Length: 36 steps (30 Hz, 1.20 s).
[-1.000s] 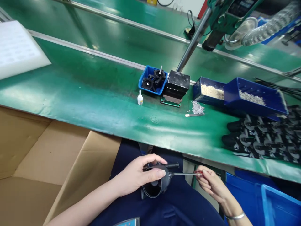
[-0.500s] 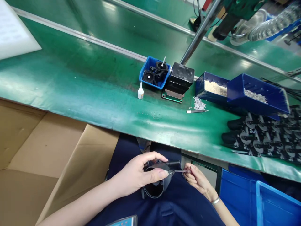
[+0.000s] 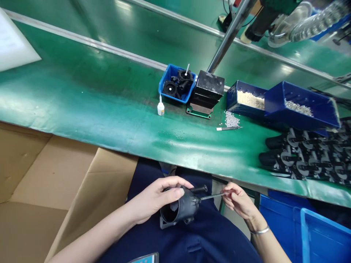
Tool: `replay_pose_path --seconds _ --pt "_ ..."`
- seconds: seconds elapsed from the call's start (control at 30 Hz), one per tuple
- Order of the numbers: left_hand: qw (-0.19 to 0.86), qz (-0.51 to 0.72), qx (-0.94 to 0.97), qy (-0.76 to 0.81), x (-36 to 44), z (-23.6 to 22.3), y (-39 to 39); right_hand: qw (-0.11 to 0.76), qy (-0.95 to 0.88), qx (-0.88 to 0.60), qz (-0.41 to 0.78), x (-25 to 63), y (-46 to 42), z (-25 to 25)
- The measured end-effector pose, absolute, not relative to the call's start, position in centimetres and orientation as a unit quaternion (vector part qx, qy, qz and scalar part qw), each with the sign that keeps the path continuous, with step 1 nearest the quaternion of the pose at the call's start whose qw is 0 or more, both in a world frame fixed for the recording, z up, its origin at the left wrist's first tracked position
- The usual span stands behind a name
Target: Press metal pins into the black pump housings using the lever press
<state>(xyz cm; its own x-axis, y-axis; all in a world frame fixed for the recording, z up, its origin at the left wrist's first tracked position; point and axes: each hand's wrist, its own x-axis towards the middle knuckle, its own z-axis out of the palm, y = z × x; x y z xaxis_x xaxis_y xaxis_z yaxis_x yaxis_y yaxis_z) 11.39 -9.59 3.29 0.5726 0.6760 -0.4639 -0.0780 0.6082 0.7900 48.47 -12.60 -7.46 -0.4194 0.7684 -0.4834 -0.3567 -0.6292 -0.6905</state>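
Above my lap, my left hand (image 3: 161, 195) grips a black cylindrical plastic housing (image 3: 185, 212) with its thumb on the side and fingers over the top. The round open end faces left and toward me, and a short tube sticks out to the right. My right hand (image 3: 236, 199) pinches the end of a thin metal rod, which looks like a screwdriver shaft (image 3: 212, 197). Its other end meets a small fitting on the housing's right side. The handle, if there is one, is hidden in my fingers.
On the green bench stand a blue bin of black parts (image 3: 161, 80), a white dropper bottle (image 3: 161, 109), a black block stand (image 3: 210, 86), tweezers (image 3: 227, 128) beside small metal pieces (image 3: 231, 119), and dark blue bins (image 3: 298, 113). Black assemblies (image 3: 307, 157) sit right; a cardboard box (image 3: 90, 182) is left.
The housing has turned and shifted slightly left, showing more of its side. My right hand has moved a little right and up, and more of the rod shows.
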Motion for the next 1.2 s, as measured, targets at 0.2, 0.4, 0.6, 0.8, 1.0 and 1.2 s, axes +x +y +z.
replay_pose_path --seconds 0.2,0.4,0.6,0.8,1.0,1.2 --pt "0.802 0.242 0.378 0.394 9.3 3.5 -9.9 0.286 -0.287 -0.425 0.809 49.0 -12.3 -5.4" --pt "0.775 0.127 0.469 0.403 8.4 6.4 -8.4 0.286 -0.328 -0.454 0.778 49.3 -11.2 -5.3" --pt "0.752 0.03 0.509 0.418 10.3 9.0 -7.4 0.273 -0.383 -0.442 0.764 50.3 -9.1 -3.2" --pt "0.758 0.022 0.49 0.431 11.1 8.5 -7.5 0.206 -0.363 -0.494 0.763 51.0 -9.3 -2.2" --pt "0.785 0.044 0.42 0.454 11.1 7.3 -7.7 0.231 -0.366 -0.488 0.758 51.3 -10.4 -2.9" --pt "0.787 0.039 0.394 0.473 11.2 7.1 -7.8 0.238 -0.353 -0.488 0.762 51.2 -10.6 -4.1"
